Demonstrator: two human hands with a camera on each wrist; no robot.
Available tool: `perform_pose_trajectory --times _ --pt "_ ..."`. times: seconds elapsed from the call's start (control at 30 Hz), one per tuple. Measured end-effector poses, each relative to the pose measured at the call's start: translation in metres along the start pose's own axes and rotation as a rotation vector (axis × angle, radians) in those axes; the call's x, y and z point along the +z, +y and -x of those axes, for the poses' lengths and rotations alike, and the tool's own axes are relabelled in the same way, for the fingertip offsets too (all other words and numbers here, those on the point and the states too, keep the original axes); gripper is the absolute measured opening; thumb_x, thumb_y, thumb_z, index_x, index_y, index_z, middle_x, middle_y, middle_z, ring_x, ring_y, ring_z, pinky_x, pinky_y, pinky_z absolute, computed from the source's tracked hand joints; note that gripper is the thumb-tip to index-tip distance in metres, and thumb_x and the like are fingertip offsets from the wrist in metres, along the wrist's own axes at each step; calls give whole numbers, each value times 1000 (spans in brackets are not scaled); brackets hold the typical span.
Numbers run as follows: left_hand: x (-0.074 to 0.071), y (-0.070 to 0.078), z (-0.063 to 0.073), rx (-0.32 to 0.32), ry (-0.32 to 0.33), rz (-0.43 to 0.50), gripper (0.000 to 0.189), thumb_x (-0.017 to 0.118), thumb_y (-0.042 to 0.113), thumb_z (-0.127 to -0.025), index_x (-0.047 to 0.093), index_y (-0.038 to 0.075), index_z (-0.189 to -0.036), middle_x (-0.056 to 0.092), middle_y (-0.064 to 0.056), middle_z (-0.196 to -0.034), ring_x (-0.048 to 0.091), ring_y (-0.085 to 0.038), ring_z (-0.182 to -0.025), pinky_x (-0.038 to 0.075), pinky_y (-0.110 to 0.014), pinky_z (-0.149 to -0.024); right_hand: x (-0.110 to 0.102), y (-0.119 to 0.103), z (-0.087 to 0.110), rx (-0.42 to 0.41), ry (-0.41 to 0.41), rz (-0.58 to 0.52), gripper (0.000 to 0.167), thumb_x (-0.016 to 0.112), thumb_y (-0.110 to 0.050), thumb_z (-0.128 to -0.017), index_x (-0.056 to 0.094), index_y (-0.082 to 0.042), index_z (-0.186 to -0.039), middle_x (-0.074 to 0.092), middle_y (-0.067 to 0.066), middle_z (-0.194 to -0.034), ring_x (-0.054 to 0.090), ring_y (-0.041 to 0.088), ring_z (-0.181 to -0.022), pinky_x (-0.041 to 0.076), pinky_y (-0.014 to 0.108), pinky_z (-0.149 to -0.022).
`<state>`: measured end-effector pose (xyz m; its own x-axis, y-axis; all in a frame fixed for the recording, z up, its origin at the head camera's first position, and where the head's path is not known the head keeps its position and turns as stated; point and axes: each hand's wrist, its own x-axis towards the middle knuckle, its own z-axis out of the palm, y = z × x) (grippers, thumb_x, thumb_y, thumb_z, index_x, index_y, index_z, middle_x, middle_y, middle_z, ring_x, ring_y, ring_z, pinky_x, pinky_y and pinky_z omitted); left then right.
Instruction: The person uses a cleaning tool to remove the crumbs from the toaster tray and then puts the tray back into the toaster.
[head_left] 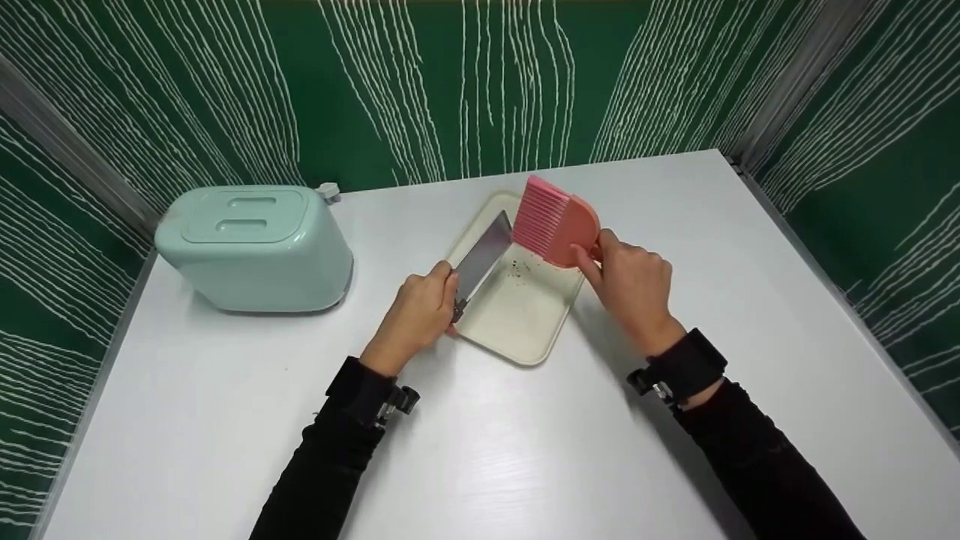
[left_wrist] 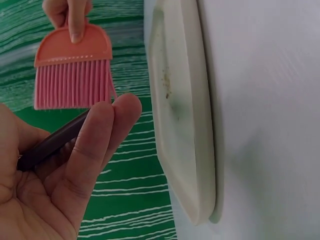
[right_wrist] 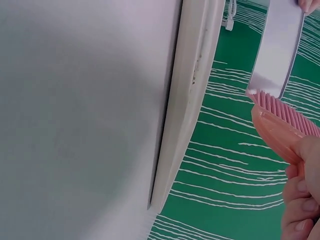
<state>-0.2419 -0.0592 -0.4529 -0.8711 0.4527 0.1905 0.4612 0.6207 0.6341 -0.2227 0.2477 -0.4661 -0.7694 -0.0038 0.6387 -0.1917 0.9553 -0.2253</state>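
Note:
My left hand (head_left: 421, 311) grips a slim grey metal crumb tray (head_left: 484, 255) at its near end, tilted over a cream rectangular tray (head_left: 517, 330). The right hand (head_left: 634, 281) holds a small brush (head_left: 574, 231) with an orange-pink head and pink bristles, its thumb on the head. In the right wrist view, the bristles meet the far end of the crumb tray (right_wrist: 277, 45). Dark crumbs (head_left: 517, 268) lie on the floor of the cream tray, below both held things. The brush's handle is mostly hidden by the right hand.
A mint-green toaster (head_left: 247, 262) with its top slots covered stands at the left on the white table (head_left: 495, 457). Behind it a white plug (head_left: 328, 191) lies near the table's back edge. Green walls (head_left: 480, 82) with white streaks rise behind and at both sides.

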Motion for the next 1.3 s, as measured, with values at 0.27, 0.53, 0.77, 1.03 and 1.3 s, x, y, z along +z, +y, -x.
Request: perform_pose_trajectory --times 0.27,0.53,0.77,1.03,1.3 --pt "1 6 2 32 -11 -45 27 43 18 -117 56 3 -98 71 -12 -67 76 -27 -59 60 -47 -64 8 6 4 8 -34 17 41 71 -38 -105 68 1 -92 76 19 -75 68 40 -54 45 45 -44" --pt "2 5 3 33 -17 -5 28 42 20 -117 56 4 -98 71 -12 -68 76 -22 -56 60 -44 -64 10 13 7 16 -76 72 43 70 -38 -105 65 0 -86 69 17 -65 61 37 -48 37 39 -43" --pt "1 0 1 45 36 -47 27 44 16 -116 57 1 -98 67 -13 -66 74 -30 -59 58 -45 -59 2 10 5 37 -58 43 44 69 -39 -106 66 0 -87 73 18 -69 65 39 -51 42 43 -44" --pt "6 -3 1 58 31 -67 27 43 15 -116 57 1 -97 69 -13 -66 75 -30 -59 59 -45 -59 -9 -7 -2 29 0 -45 42 70 -39 -106 69 0 -91 73 17 -69 60 31 -49 36 36 -47" --pt "6 4 2 71 -3 -44 26 42 18 -117 55 2 -99 72 -12 -67 77 -27 -61 61 -47 -63 3 -4 -1 16 4 -27 42 72 -39 -104 71 2 -96 78 19 -78 70 38 -56 47 46 -46"
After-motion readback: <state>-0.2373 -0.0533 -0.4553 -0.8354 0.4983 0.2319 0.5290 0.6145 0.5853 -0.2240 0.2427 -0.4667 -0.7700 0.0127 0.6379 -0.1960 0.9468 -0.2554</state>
